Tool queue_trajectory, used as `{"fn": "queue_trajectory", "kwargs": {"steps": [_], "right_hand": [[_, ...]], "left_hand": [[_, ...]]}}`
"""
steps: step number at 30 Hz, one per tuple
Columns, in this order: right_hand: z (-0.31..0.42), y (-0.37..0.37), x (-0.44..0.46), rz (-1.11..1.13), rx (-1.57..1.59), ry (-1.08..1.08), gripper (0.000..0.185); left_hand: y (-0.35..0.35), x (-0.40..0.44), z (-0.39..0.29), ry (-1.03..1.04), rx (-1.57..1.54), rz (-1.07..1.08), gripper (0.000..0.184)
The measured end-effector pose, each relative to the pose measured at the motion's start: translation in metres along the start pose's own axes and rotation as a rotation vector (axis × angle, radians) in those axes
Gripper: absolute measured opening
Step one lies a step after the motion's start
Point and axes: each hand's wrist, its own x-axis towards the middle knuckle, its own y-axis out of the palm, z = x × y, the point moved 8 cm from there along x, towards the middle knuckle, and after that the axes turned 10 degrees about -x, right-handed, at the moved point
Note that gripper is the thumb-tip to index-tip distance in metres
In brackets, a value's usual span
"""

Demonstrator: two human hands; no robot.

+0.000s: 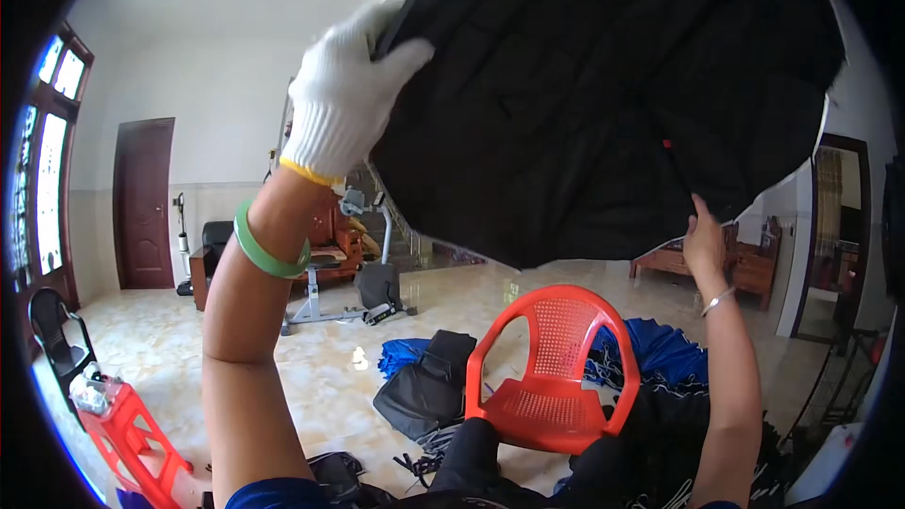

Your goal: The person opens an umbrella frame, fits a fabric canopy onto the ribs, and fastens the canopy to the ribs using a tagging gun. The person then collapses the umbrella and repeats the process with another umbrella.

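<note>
A wide black umbrella (584,104) is spread open in front of me, filling the upper right of the head view, with its dark inner side toward me. My left hand (344,85), in a white knitted glove with a yellow cuff, grips the canopy's left edge between thumb and fingers. Low on the right side, my bare right hand (705,243) is closed at the umbrella's lower edge, its index finger pointing up along a thin dark part that ends in a small red spot (666,143). What lies inside its curled fingers is mostly hidden.
A red plastic armchair (556,368) stands just before my knees. Black and blue fabric bundles (429,382) lie around it, with more blue fabric (660,353) behind. At left is a red stool (132,434) with a clear plastic bag. An exercise bike (363,269) stands farther back.
</note>
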Motion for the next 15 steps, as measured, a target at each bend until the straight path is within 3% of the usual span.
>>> {"fn": "queue_trajectory", "kwargs": {"steps": [1,3,10,13,15], "right_hand": [[0.000,-0.011,0.008,-0.113,-0.148,-0.088,0.037],[0.009,-0.026,0.018,-0.258,-0.356,-0.212,0.029],[0.035,-0.004,0.047,-0.301,-0.851,-0.613,0.012],[0.054,0.056,0.047,-0.278,-1.023,-0.809,0.010],[0.072,0.088,0.035,-0.205,-1.076,-0.916,0.012]], "left_hand": [[0.003,-0.009,0.013,-0.085,0.130,0.029,0.039],[0.007,-0.041,0.024,-0.124,0.155,0.084,0.031],[0.043,-0.219,0.096,-0.444,0.145,0.293,0.029],[0.062,-0.328,0.129,-0.725,0.042,0.426,0.029],[0.066,-0.415,0.146,-1.176,-0.028,0.501,0.028]]}}
